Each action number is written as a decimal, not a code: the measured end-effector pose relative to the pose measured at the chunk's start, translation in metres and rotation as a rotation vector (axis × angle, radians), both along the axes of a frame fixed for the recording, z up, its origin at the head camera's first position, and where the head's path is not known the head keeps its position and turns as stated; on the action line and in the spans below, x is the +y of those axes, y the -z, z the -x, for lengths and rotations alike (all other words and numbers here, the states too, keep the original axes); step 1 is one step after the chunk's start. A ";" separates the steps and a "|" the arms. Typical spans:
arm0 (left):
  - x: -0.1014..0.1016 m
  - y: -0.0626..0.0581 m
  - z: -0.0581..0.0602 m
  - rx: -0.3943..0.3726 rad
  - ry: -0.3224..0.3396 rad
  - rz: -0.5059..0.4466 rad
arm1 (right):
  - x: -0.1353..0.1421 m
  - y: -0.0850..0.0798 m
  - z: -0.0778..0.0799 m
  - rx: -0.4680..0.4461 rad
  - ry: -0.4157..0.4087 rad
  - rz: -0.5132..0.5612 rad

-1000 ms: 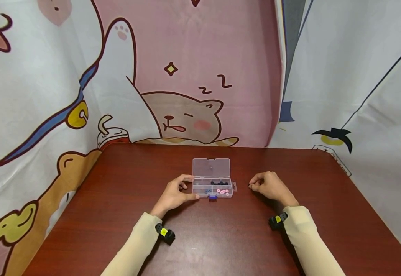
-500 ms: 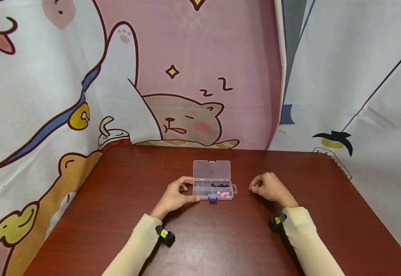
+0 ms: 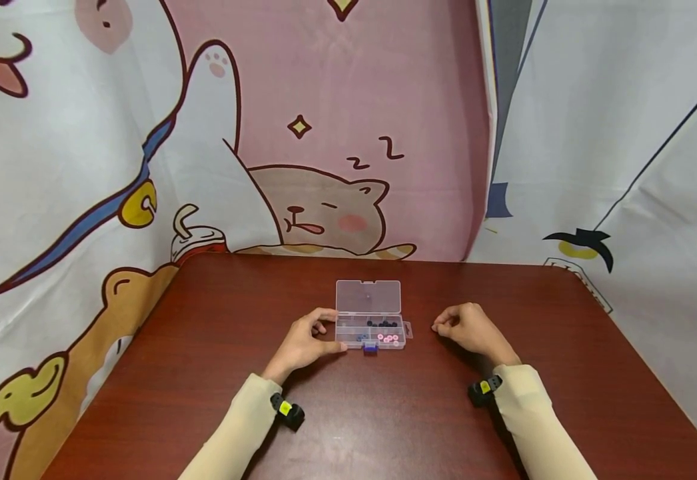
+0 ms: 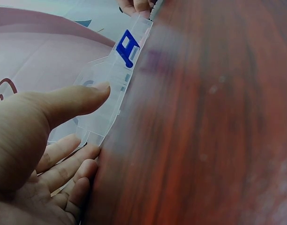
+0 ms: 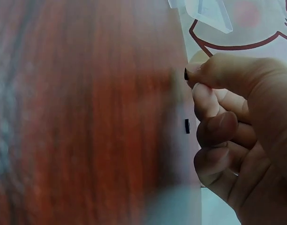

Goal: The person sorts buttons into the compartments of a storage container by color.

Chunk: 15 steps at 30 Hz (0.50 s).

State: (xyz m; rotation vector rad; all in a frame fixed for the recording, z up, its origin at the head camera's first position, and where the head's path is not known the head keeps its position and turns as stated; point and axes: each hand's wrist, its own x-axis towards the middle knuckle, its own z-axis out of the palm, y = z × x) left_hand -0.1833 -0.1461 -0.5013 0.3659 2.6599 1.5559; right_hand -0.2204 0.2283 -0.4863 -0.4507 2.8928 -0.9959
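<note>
A clear plastic compartment box (image 3: pixel 353 331) stands on the table, its lid (image 3: pixel 368 296) raised at the back. Black bits (image 3: pixel 384 324), pink rings (image 3: pixel 388 339) and small blue pieces (image 3: pixel 362 338) lie in separate compartments; a blue latch (image 4: pixel 128 48) is at the front. My left hand (image 3: pixel 302 341) holds the box's left end, thumb at the front corner and index finger toward the back. To the right of the box, my right hand (image 3: pixel 467 325) pinches a tiny black piece (image 5: pixel 185 74) between thumb and index finger. Another black piece (image 5: pixel 187 126) is close below those fingertips.
The reddish-brown table (image 3: pixel 384 427) carries the box near its back half. A cartoon-printed cloth (image 3: pixel 324 87) hangs behind the table's far edge. Both wrists wear small black cameras, on the left (image 3: pixel 288 411) and on the right (image 3: pixel 484 391).
The head view has shifted slightly, so the box and table sit a little lower in it. Both hands keep nearly the same places and grips.
</note>
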 end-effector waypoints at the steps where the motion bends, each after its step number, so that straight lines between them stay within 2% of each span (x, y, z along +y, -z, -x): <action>1: 0.000 0.000 0.000 0.001 0.000 0.000 | 0.000 0.000 0.000 0.000 0.002 0.005; 15: -0.001 0.000 0.000 0.014 0.007 0.005 | -0.011 -0.007 -0.004 -0.003 0.031 0.091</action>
